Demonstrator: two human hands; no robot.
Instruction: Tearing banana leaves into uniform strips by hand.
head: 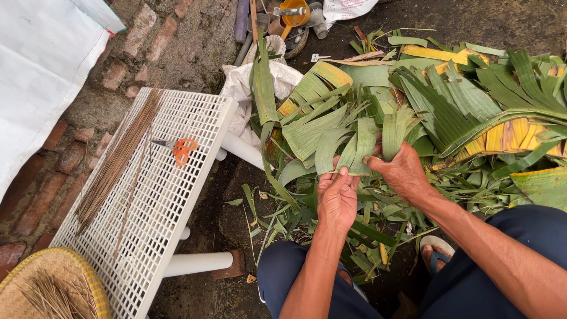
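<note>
Two hands, I'm seeing: left hand [336, 198] and right hand [401, 171] pinching long green leaf strips [360, 145]; round woven straw basket [41, 286] holding thin brown sticks [44, 295].

Matt ribbed green banana leaf strips [348, 147] in bare hands, yellowing dry leaves [508, 136] in the pile, white perforated glossy plastic bench [171, 195], thin dry brown sticks [115, 162], orange plastic-handled metal scissors [177, 149], woven straw basket [88, 277], rough red brick floor [118, 71], white cloth sack [242, 88].
</note>
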